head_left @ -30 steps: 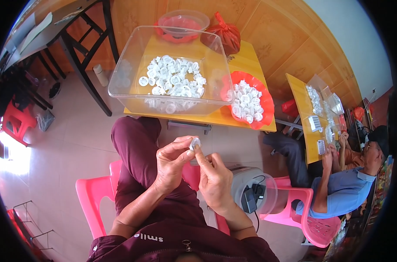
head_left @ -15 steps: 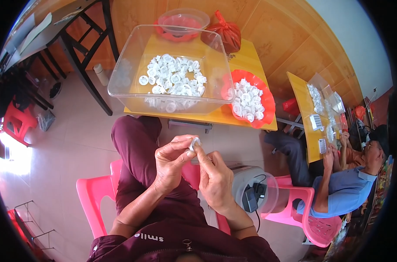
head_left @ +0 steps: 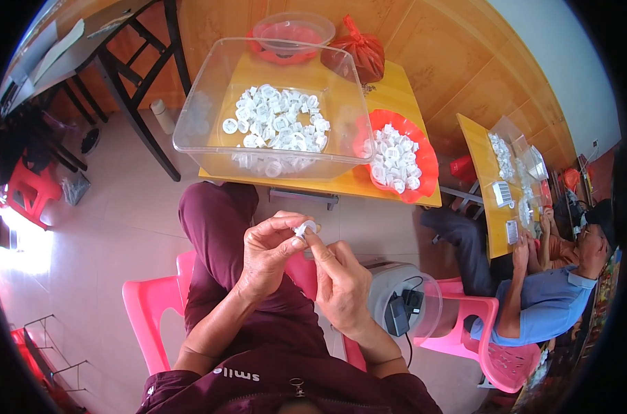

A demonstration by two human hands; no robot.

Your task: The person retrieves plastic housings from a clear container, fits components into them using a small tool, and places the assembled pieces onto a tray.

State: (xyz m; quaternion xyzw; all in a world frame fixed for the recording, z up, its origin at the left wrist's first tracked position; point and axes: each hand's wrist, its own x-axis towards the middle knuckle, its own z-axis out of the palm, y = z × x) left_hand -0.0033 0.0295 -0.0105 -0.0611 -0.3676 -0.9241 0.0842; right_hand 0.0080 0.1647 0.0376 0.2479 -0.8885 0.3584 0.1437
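Note:
A small white round plastic piece is pinched between the thumb and fingers of my left hand, above my lap. The index finger of my right hand presses against this piece from the right, while its other fingers curl in and its thumb is mostly hidden. Beyond my hands, a large clear plastic bin holds a loose heap of similar white pieces. To its right, a red scalloped bowl is filled with more white pieces.
Bin and bowl stand on a yellow table, with a tied red bag and a clear basin behind. A clear tub with black adapters is by my right arm. At another table on the right sits a person in blue.
The white piece has tilted between my fingers, so its round face now shows more. My hands stay nearly in place. The whole view has shifted slightly.

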